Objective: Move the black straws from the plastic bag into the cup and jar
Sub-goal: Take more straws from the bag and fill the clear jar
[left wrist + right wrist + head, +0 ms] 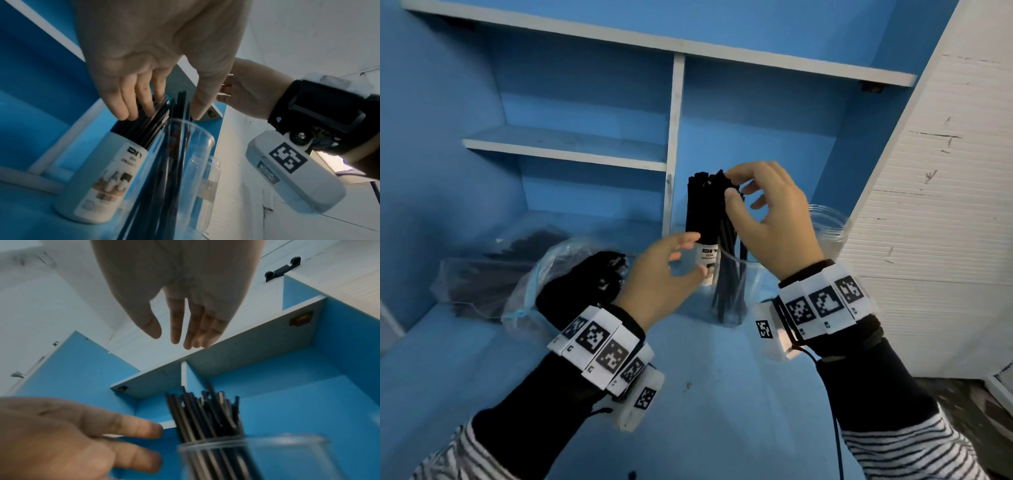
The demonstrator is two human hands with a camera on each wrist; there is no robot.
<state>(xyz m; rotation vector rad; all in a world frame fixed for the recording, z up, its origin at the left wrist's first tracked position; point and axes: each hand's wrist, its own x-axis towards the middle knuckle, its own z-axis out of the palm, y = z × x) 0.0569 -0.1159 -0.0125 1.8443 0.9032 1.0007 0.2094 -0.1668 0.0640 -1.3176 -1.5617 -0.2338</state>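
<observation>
A white labelled cup [709, 260] [107, 178] stands packed with black straws [698, 205] [139, 129]. Right beside it a clear cup [732, 308] [185, 146] [267, 459] holds more loose straws [726, 274] [205, 415]. My left hand [688, 257] [162, 112] is open, its straight fingers against the straws in the white cup. My right hand [732, 185] [166, 335] hovers open at the straw tops and holds nothing. A clear jar [832, 226] [207, 178] stands behind my right hand; I see no straws in it. The plastic bag [544, 260] of straws lies at the left.
A second bag of dark straws [476, 277] lies further left on the blue shelf floor [705, 394]. A white upright divider [671, 144] rises just behind the cups. A white panel [928, 205] closes off the right side.
</observation>
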